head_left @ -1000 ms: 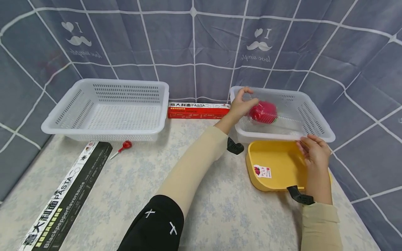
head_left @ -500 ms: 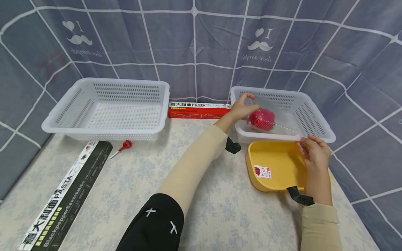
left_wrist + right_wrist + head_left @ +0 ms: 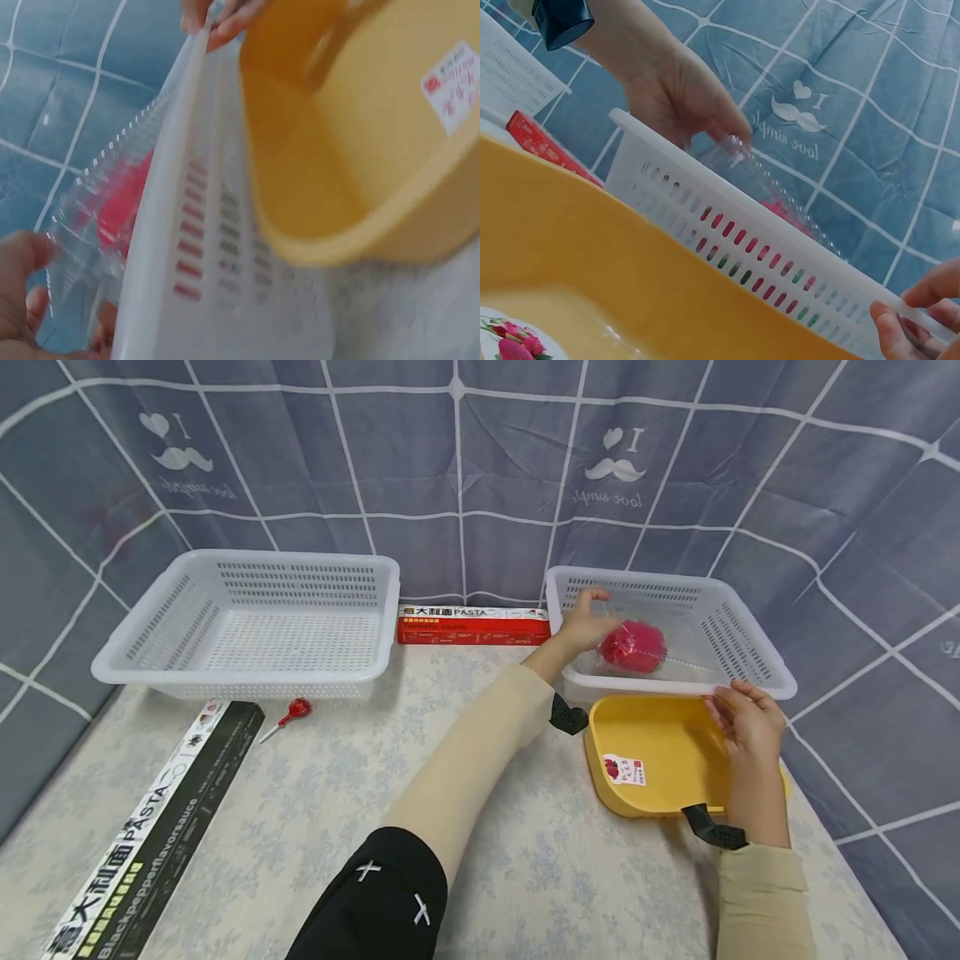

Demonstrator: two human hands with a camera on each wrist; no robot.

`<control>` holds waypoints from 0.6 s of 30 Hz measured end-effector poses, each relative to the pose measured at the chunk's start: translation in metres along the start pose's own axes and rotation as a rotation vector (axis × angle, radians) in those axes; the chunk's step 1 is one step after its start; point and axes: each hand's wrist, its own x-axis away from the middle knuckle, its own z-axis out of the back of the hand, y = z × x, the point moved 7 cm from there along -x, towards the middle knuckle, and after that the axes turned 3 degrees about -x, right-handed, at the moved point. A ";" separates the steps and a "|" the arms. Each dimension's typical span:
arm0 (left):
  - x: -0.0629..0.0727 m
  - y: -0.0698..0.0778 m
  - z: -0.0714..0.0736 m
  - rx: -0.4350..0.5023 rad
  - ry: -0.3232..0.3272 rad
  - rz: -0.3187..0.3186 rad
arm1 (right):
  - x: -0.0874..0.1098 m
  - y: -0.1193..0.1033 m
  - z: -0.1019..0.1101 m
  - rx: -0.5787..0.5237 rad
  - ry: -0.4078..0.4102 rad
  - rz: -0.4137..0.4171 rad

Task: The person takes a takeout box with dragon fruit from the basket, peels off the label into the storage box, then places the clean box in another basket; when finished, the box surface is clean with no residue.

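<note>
My left hand (image 3: 583, 628) reaches over the left end of the white basket (image 3: 765, 664) on the right. Its thumb and fingers grip a clear plastic box (image 3: 71, 247), seen tilted behind the basket's rim in the left wrist view. Inside the box lies a rounded pink-red item (image 3: 633, 646); green shows through the basket's slots in the right wrist view. My right hand (image 3: 752, 724) pinches the basket's near rim by its right corner. Just below that hand, a yellow tub (image 3: 667, 752) with a fruit sticker stands against the basket's front.
Another white basket (image 3: 247, 677) stands at the back left. Between the baskets lies a red pasta box (image 3: 472, 631). A long black pasta box (image 3: 161, 827) and a red lollipop (image 3: 297, 708) lie on the left. A grey-blue curtain (image 3: 412, 460) hangs behind.
My left hand and the clear box have come slightly lower and nearer inside the basket, with the box shifting a little sideways. My right hand keeps its place on the rim.
</note>
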 end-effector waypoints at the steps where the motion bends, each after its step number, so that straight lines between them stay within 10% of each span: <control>1: 0.000 -0.001 -0.002 -0.011 0.023 0.009 | 0.000 0.000 0.000 -0.001 -0.001 0.001; 18: 0.008 -0.010 -0.014 -0.168 0.125 0.211 | 0.002 0.000 0.001 0.010 0.007 -0.009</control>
